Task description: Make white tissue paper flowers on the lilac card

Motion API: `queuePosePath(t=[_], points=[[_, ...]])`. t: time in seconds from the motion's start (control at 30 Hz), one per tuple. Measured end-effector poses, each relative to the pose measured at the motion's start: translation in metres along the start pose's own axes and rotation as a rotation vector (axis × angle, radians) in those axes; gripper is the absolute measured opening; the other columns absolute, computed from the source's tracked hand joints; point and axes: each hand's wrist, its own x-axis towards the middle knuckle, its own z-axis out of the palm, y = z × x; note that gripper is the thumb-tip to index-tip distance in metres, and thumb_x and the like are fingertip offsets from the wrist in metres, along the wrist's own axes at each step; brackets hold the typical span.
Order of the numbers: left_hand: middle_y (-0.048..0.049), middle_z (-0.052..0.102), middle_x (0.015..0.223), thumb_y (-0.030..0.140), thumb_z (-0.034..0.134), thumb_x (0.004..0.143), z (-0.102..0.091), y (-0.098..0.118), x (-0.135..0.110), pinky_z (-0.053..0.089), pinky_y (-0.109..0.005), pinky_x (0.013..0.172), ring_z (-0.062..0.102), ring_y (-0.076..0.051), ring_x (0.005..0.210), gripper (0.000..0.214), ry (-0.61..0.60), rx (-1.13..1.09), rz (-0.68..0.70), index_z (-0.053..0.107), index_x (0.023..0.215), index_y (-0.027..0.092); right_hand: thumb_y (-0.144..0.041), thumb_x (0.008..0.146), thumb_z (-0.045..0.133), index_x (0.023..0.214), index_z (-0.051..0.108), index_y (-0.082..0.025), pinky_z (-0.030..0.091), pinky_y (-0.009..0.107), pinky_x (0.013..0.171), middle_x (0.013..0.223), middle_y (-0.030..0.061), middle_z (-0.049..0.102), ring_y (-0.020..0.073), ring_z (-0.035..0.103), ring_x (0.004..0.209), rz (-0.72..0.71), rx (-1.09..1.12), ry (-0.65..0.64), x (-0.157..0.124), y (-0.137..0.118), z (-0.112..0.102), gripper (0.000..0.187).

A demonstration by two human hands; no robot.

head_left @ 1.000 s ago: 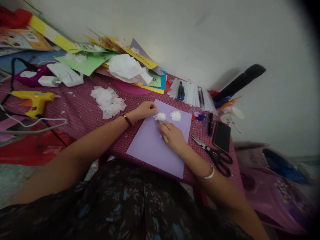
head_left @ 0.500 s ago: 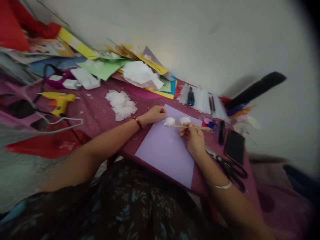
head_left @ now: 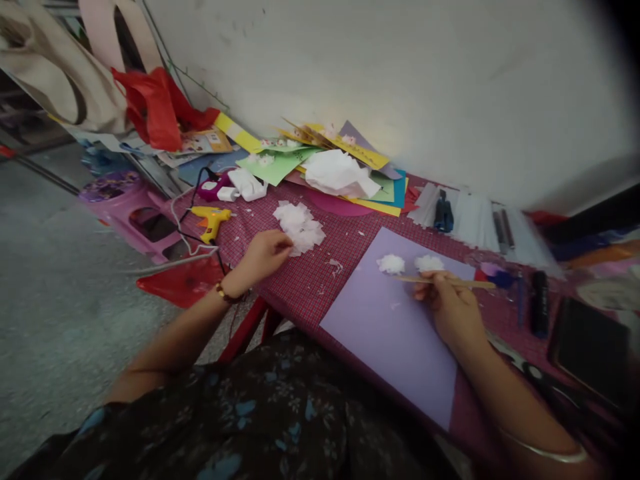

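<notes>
My left hand point(head_left: 265, 259) is at the near-left edge of a loose pile of thin white paper pieces point(head_left: 300, 225). Its fingers are bent and drawn together, their tips against the pile; whether a piece is pinched between them cannot be made out. A thin wooden stick point(head_left: 475, 284) is gripped in my right hand point(head_left: 453, 303), held level over a sheet of purple paper point(head_left: 385, 333). Two fluffy white paper clumps, a left one point(head_left: 391, 264) and a right one point(head_left: 429, 263), sit on the upper part of that sheet, close to the stick.
A yellow glue gun point(head_left: 211, 221) with its cord lies at the table's left end. Behind are stacked coloured papers point(head_left: 280, 165) and a crumpled white sheet point(head_left: 340, 175). To the right lie clear glue sticks point(head_left: 473, 217), black scissors point(head_left: 545, 380) and a phone point(head_left: 593, 350).
My left hand has moved left from the purple sheet to the white paper pile. The view has turned left. My right hand still holds the stick over the sheet.
</notes>
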Motion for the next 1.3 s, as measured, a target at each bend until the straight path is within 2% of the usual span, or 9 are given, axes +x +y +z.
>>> queuePosePath(t=[0.1, 0.27, 0.37, 0.6, 0.77, 0.9, 1.07, 1.17, 1.3], points=[[-0.0057, 0.067, 0.082, 0.023, 0.058, 0.085, -0.005, -0.017, 0.005, 0.042, -0.030, 0.074, 0.058, -0.017, 0.077, 0.011, 0.073, 0.130, -0.038, 0.066, 0.080, 0.017, -0.050, 0.081, 0.069, 0.085, 0.069, -0.022, 0.050, 0.030, 0.054, 0.069, 0.0030, 0.066, 0.0153, 0.059, 0.056, 0.006, -0.007, 0.011, 0.000, -0.002, 0.002, 0.029], [-0.0084, 0.066, 0.090, 0.036, 0.064, 0.085, 0.009, -0.005, 0.015, 0.039, -0.036, 0.079, 0.057, -0.023, 0.087, 0.021, 0.030, 0.372, -0.014, 0.067, 0.090, 0.016, -0.053, 0.079, 0.070, 0.084, 0.069, -0.023, 0.050, 0.032, 0.054, 0.068, 0.0036, 0.066, 0.0166, 0.059, 0.056, 0.002, -0.005, 0.012, 0.000, -0.003, 0.003, 0.030], [-0.0094, 0.065, 0.091, 0.031, 0.058, 0.087, 0.015, -0.002, 0.021, 0.038, -0.038, 0.080, 0.056, -0.024, 0.090, 0.017, -0.002, 0.429, 0.008, 0.066, 0.088, 0.016, -0.052, 0.082, 0.068, 0.086, 0.068, -0.023, 0.050, 0.032, 0.055, 0.069, 0.0034, 0.066, 0.0165, 0.059, 0.056, -0.004, -0.006, 0.001, -0.001, -0.001, 0.002, 0.029], [-0.0011, 0.056, 0.071, 0.026, 0.058, 0.080, -0.008, -0.009, 0.028, 0.039, -0.028, 0.065, 0.050, -0.013, 0.067, 0.012, 0.116, -0.094, -0.187, 0.057, 0.072, 0.018, -0.053, 0.080, 0.069, 0.087, 0.068, -0.021, 0.050, 0.029, 0.057, 0.067, 0.0020, 0.067, 0.0151, 0.061, 0.057, 0.016, 0.020, -0.014, 0.001, 0.001, 0.002, 0.033], [0.0023, 0.052, 0.065, 0.033, 0.066, 0.076, -0.018, 0.022, 0.038, 0.035, -0.024, 0.056, 0.045, -0.009, 0.058, 0.019, -0.015, -0.509, -0.224, 0.056, 0.074, 0.018, -0.050, 0.082, 0.067, 0.087, 0.067, -0.021, 0.049, 0.027, 0.055, 0.066, 0.0004, 0.067, 0.0136, 0.061, 0.055, -0.003, 0.037, -0.022, 0.001, 0.001, 0.005, 0.029], [0.0019, 0.055, 0.065, 0.024, 0.070, 0.071, 0.002, 0.064, 0.067, 0.037, -0.023, 0.055, 0.049, -0.009, 0.058, 0.017, -0.147, -0.622, -0.169, 0.054, 0.074, 0.018, -0.052, 0.083, 0.064, 0.088, 0.067, -0.021, 0.050, 0.029, 0.055, 0.068, 0.0014, 0.069, 0.0147, 0.061, 0.055, -0.059, -0.013, -0.060, -0.001, -0.002, 0.006, 0.032], [0.0022, 0.057, 0.068, 0.016, 0.070, 0.069, 0.052, 0.106, 0.111, 0.039, -0.021, 0.057, 0.050, -0.007, 0.060, 0.016, -0.279, -0.780, -0.065, 0.056, 0.076, 0.016, -0.047, 0.086, 0.063, 0.093, 0.070, -0.021, 0.055, 0.031, 0.061, 0.077, 0.0032, 0.073, 0.0160, 0.065, 0.063, -0.174, -0.200, -0.185, -0.005, -0.005, 0.010, 0.028], [0.0023, 0.056, 0.064, 0.014, 0.067, 0.070, 0.081, 0.113, 0.126, 0.039, -0.021, 0.057, 0.049, -0.006, 0.057, 0.011, -0.399, -0.856, -0.076, 0.056, 0.072, 0.015, -0.042, 0.088, 0.060, 0.095, 0.071, -0.021, 0.055, 0.030, 0.061, 0.082, 0.0033, 0.074, 0.0141, 0.064, 0.062, -0.220, -0.274, -0.207, -0.008, -0.005, 0.012, 0.025], [0.0029, 0.055, 0.061, 0.016, 0.066, 0.069, 0.100, 0.101, 0.127, 0.038, -0.021, 0.055, 0.047, -0.006, 0.054, 0.009, -0.496, -0.898, -0.133, 0.057, 0.071, 0.015, -0.038, 0.091, 0.056, 0.099, 0.071, -0.021, 0.053, 0.028, 0.060, 0.086, 0.0031, 0.074, 0.0119, 0.063, 0.061, -0.251, -0.308, -0.168, -0.007, -0.002, 0.012, 0.024]])
